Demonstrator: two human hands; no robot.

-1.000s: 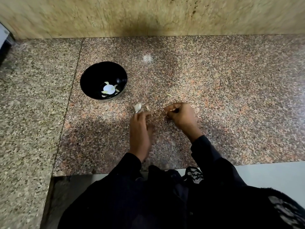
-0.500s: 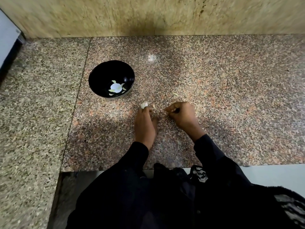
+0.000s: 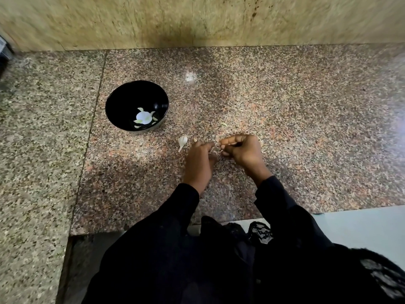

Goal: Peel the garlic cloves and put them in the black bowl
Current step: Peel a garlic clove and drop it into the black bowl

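Observation:
The black bowl (image 3: 114,102) stands on the granite counter at the left, with several pale peeled cloves (image 3: 142,117) in its bottom. A white garlic piece with a stalk (image 3: 182,141) lies on the counter between the bowl and my hands. Just right of it lies a small brownish clove (image 3: 195,139). My left hand (image 3: 200,161) and my right hand (image 3: 242,150) meet fingertip to fingertip, pinching a small garlic clove (image 3: 219,149) that is mostly hidden by the fingers.
A greenish scrap of peel (image 3: 223,124) lies just beyond my right hand. A stone wall (image 3: 197,20) closes the back of the counter. The counter's front edge (image 3: 153,230) runs under my forearms, and a side slab (image 3: 39,150) extends along the left.
My left hand has come off the white garlic piece and moved right, so its fingertips now touch those of my right hand. The right hand has stayed in place.

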